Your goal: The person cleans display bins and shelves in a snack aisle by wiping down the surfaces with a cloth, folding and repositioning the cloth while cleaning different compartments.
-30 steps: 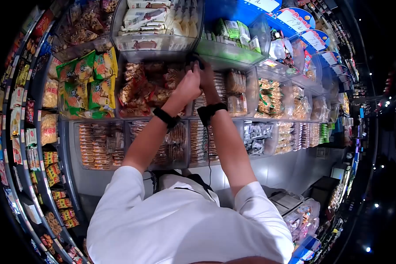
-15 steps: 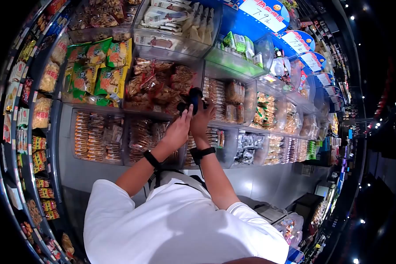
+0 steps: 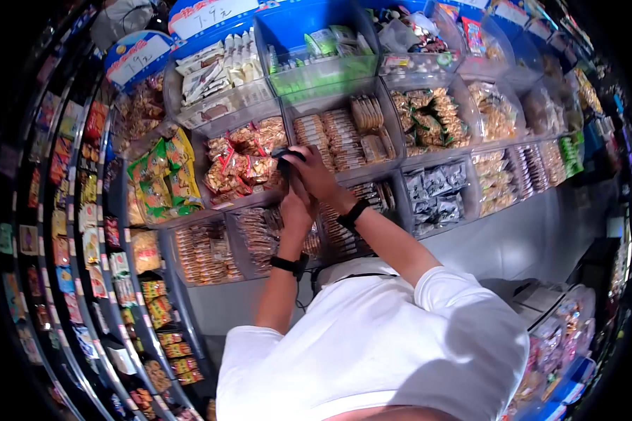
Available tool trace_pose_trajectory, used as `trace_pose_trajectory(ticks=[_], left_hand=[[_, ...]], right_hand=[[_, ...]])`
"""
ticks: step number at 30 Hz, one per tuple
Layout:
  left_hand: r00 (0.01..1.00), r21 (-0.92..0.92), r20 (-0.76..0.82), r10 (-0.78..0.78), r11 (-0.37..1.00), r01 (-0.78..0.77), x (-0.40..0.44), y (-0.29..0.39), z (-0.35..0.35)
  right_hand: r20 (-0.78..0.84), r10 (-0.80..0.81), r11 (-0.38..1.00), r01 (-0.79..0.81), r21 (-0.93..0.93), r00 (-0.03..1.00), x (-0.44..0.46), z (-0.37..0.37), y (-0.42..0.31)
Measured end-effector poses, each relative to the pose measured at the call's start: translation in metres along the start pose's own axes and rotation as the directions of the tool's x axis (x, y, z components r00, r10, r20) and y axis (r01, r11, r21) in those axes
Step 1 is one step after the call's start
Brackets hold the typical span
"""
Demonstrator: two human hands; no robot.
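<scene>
My right hand (image 3: 314,174) is closed on a small black object (image 3: 285,163), whose exact kind I cannot make out. Just below, my left hand (image 3: 298,209) reaches up against the same object, its fingers closed and partly hidden. Both hands are over the divider beside a clear bin of packets with red trim (image 3: 244,158). Stick-shaped wrapped snacks (image 3: 336,137) fill the bin to their right. A black band (image 3: 290,265) circles my left wrist, and another dark band (image 3: 353,213) my right.
Clear bins hold green-yellow bags (image 3: 163,175), white packets (image 3: 221,67) and silver packets (image 3: 439,193). Price signs (image 3: 214,15) stand along the back. Shelves of packaged goods (image 3: 91,231) rise at the left. Another bin of wrapped goods (image 3: 558,337) is at lower right.
The view has turned, so the bins appear tilted and shifted. My right hand has closed more around the black object, and my left hand has dropped lower against it.
</scene>
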State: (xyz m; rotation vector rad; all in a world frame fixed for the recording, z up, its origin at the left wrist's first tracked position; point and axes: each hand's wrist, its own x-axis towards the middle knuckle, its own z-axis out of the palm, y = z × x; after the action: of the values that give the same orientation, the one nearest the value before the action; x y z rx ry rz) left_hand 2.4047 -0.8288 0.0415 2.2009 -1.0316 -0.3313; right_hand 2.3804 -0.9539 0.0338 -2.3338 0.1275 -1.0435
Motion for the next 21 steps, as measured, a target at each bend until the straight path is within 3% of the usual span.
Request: trace_pose_trajectory(ticks=[1, 2, 6, 7, 11, 15, 16, 18, 19, 21], left_hand=[[1.000, 0.039, 0.015, 0.018, 0.999, -0.018, -0.001, 0.004, 0.005], [0.972, 0.162, -0.077, 0.224, 0.964, -0.209, -0.003, 0.008, 0.013], [0.957, 0.164, -0.005, 0.290, 0.944, -0.285, -0.006, 0.041, 0.043], [0.956, 0.128, 0.015, 0.292, 0.948, -0.292, -0.003, 0.051, 0.050], [0.898, 0.139, -0.031, 0.440, 0.891, -0.432, 0.009, 0.074, 0.100], [0.885, 0.171, 0.004, 0.466, 0.871, -0.460, 0.010, 0.109, 0.138], [0.873, 0.075, -0.059, 0.484, 0.874, -0.480, 0.010, 0.116, 0.147], [0.875, 0.041, 0.010, 0.483, 0.875, -0.483, 0.017, 0.127, 0.157], [0.900, 0.025, 0.076, 0.430, 0.901, -0.433, 0.020, 0.134, 0.160], [0.905, 0.061, 0.015, 0.426, 0.903, -0.426, 0.034, 0.155, 0.168]], right_hand=[[-0.041, 0.015, 1.000, -0.015, 0.014, 0.999, -0.006, -0.006, 0.003], [0.005, 0.014, 1.000, -0.014, -0.011, 1.000, -0.014, -0.015, 0.008], [0.077, 0.027, 0.989, -0.015, -0.150, 0.997, -0.044, -0.055, 0.028], [0.027, 0.020, 0.994, -0.017, -0.105, 0.999, -0.049, -0.066, 0.034], [0.058, 0.096, 0.984, -0.086, -0.157, 0.994, -0.071, -0.112, 0.069], [0.029, 0.050, 0.983, -0.044, -0.179, 0.998, -0.085, -0.162, 0.089], [0.042, 0.028, 0.977, -0.019, -0.212, 0.999, -0.087, -0.173, 0.096], [0.027, 0.009, 0.993, -0.006, -0.116, 1.000, -0.089, -0.200, 0.111], [-0.076, -0.031, 0.994, 0.023, -0.107, 0.997, -0.088, -0.209, 0.118], [-0.166, 0.053, 0.993, -0.069, -0.091, 0.985, -0.077, -0.218, 0.129]])
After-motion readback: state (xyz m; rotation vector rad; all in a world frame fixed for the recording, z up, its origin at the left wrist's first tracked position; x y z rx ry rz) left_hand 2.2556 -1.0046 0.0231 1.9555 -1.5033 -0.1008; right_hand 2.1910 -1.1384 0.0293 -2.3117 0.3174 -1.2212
